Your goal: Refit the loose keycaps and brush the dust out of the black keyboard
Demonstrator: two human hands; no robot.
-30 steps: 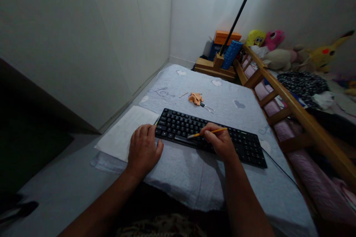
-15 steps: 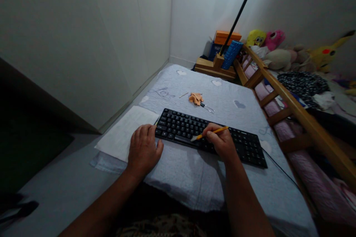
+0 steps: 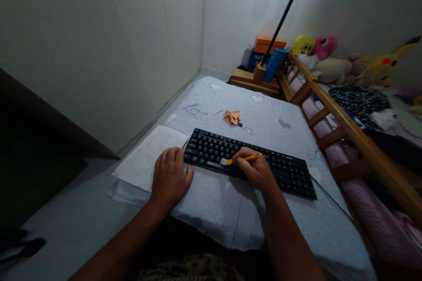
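Observation:
A black keyboard [image 3: 211,147] lies slantwise on a table with a pale blue cloth. My right hand [image 3: 253,169] is closed round the yellow handle of a small flat paintbrush [image 3: 245,158]. Its pale bristles touch the keys just above the space bar, left of the hand. At the keyboard's left end rests my left hand [image 3: 170,178], palm down, fingers lying flat and thumb apart, against the edge. Under and beside that hand is a white sheet of paper [image 3: 141,158]. Beyond the keyboard lie a crumpled orange cloth [image 3: 232,117], a wire-ended tool with a dark handle [image 3: 245,127] and a thin stick [image 3: 217,112].
A cable [image 3: 332,199] runs from the keyboard's right end towards the table's front right. Along the right side stands a wooden bed rail [image 3: 349,127] with soft toys behind it. A lamp pole [image 3: 283,15] rises at the back, and a white cabinet [image 3: 141,52] stands left.
My right hand has moved a little left along the keys with the paintbrush, whose bristles now sit farther left. My left hand and the keyboard have stayed in place.

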